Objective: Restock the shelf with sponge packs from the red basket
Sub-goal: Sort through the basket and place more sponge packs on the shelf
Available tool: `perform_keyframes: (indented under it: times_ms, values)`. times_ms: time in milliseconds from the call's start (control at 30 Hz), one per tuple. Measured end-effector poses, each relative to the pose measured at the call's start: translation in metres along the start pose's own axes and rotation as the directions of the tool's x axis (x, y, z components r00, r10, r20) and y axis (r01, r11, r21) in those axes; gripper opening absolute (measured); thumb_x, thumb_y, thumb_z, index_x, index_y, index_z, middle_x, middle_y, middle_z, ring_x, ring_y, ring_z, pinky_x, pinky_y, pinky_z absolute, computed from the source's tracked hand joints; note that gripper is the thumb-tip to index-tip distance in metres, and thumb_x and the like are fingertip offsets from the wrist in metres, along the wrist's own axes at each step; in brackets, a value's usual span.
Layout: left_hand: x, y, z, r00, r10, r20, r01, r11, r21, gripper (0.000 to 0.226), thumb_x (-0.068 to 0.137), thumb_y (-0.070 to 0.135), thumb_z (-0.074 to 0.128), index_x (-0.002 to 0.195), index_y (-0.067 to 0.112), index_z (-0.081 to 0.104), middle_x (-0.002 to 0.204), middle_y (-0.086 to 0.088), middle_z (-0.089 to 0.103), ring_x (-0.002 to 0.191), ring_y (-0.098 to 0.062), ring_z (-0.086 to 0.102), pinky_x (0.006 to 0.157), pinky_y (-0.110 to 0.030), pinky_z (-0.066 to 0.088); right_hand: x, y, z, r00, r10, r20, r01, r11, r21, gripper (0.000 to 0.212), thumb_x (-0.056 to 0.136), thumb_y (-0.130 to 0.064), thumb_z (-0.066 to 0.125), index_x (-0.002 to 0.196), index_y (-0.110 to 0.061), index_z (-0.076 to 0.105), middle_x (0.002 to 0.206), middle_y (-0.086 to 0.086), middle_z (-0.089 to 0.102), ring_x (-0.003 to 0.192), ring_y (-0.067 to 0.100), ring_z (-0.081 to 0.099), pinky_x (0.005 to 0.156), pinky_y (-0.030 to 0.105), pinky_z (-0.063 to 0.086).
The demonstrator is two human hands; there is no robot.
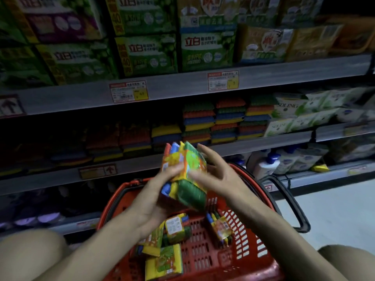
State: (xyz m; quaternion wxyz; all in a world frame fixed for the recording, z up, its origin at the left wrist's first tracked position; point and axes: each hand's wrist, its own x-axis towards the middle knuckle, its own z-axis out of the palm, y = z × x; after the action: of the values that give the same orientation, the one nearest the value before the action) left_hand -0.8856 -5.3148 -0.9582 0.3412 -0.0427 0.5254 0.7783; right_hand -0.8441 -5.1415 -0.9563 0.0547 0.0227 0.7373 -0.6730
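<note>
Above the red basket [239, 258] I hold a sponge pack [186, 175], a wrapped block of blue, yellow, red and green sponges with an orange-green label. My left hand [156, 195] grips its lower left side from below. My right hand [215, 173] touches its right side with fingers spread and fairly straight. Several more sponge packs [174, 228] lie in the basket. Stacks of matching coloured sponges [221, 120] fill the middle shelf [263, 142] just behind the held pack.
Green and yellow detergent packs [146, 55] fill the upper shelf. White packs [300, 114] sit to the right of the sponges, white bottles [265, 165] on the lower shelf. My knees frame the basket at the bottom corners. Its black handle [292, 201] hangs right.
</note>
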Motion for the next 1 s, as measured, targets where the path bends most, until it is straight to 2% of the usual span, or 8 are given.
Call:
perform_keyframes:
  times_ms: [67,133,300,400,533,733,900,1000]
  values:
    - [-0.002,0.003,-0.003,0.999,-0.054,-0.004,0.053,0.992,-0.112,0.048,0.078,0.037,0.074,0.117,0.009,0.077,0.119,-0.019,0.074,0.110,-0.035,0.072,0.096,-0.046,0.057,-0.007,0.005,0.002,0.989,-0.107,0.107,0.130,0.961,-0.244,0.122,0.061,-0.052,0.094,0.159,-0.048,0.020,0.160,-0.024,0.022,0.145,-0.006,0.032,0.117,0.030,0.040]
    - [-0.003,0.003,-0.007,0.996,-0.082,0.023,0.084,0.990,-0.109,0.046,0.081,0.037,0.077,0.118,0.009,0.077,0.124,-0.020,0.072,0.116,-0.037,0.069,0.103,-0.048,0.052,-0.009,0.008,0.003,0.980,-0.177,0.090,0.198,0.915,-0.352,0.133,0.058,-0.047,0.098,0.160,-0.044,0.013,0.162,-0.024,0.016,0.150,-0.005,0.023,0.122,0.031,0.033]
    - [-0.010,-0.001,-0.016,0.991,-0.117,0.070,0.117,0.993,-0.004,0.050,0.079,0.040,0.076,0.121,0.014,0.075,0.125,-0.016,0.073,0.117,-0.034,0.069,0.105,-0.047,0.053,-0.006,0.011,0.006,0.975,-0.176,0.133,0.211,0.919,-0.332,0.139,0.059,-0.036,0.100,0.161,-0.043,0.006,0.158,-0.027,0.025,0.144,-0.008,0.033,0.111,0.013,0.038]
    - [-0.015,-0.003,-0.022,0.991,-0.114,0.071,0.115,0.993,0.001,0.056,0.079,0.041,0.075,0.127,0.013,0.070,0.123,-0.016,0.074,0.114,-0.033,0.071,0.098,-0.046,0.058,-0.003,0.010,0.010,0.968,-0.204,0.149,0.245,0.902,-0.355,0.129,0.063,-0.032,0.098,0.161,-0.039,0.015,0.155,-0.023,0.035,0.142,-0.001,0.041,0.110,0.020,0.044]
    - [-0.019,-0.003,-0.029,0.992,-0.104,0.070,0.101,0.994,0.043,0.067,0.075,0.046,0.079,0.134,0.017,0.065,0.127,-0.014,0.072,0.117,-0.034,0.069,0.107,-0.058,0.050,0.004,0.011,0.011,0.958,-0.237,0.160,0.281,0.884,-0.373,0.120,0.065,-0.033,0.096,0.160,-0.036,0.023,0.152,-0.019,0.045,0.138,0.007,0.049,0.110,0.033,0.048]
    - [-0.024,-0.003,-0.030,0.990,-0.128,0.060,0.128,0.992,0.007,0.066,0.082,0.044,0.076,0.140,0.016,0.059,0.129,-0.014,0.071,0.120,-0.033,0.068,0.107,-0.055,0.050,0.009,0.013,0.014,0.969,-0.203,0.142,0.239,0.921,-0.309,0.112,0.063,-0.028,0.098,0.156,-0.036,0.035,0.143,-0.012,0.057,0.127,0.008,0.060,0.100,0.033,0.055]
    - [-0.027,0.004,-0.024,0.994,-0.100,0.051,0.102,0.994,-0.045,0.052,0.089,0.041,0.070,0.132,0.013,0.065,0.124,-0.015,0.073,0.115,-0.032,0.071,0.105,-0.052,0.051,0.011,0.013,0.019,0.976,-0.147,0.160,0.177,0.965,-0.194,0.117,0.069,-0.022,0.096,0.159,-0.043,0.024,0.154,-0.011,0.044,0.136,0.010,0.053,0.104,0.035,0.054]
    - [-0.024,0.010,-0.022,1.000,-0.021,-0.002,0.021,0.994,-0.104,0.049,0.090,0.043,0.064,0.128,0.013,0.068,0.121,-0.016,0.074,0.114,-0.033,0.071,0.107,-0.051,0.048,0.007,0.008,0.023,0.988,-0.144,0.053,0.152,0.965,-0.213,0.129,0.062,-0.048,0.095,0.158,-0.055,0.010,0.158,-0.025,0.031,0.143,-0.008,0.035,0.114,0.025,0.039]
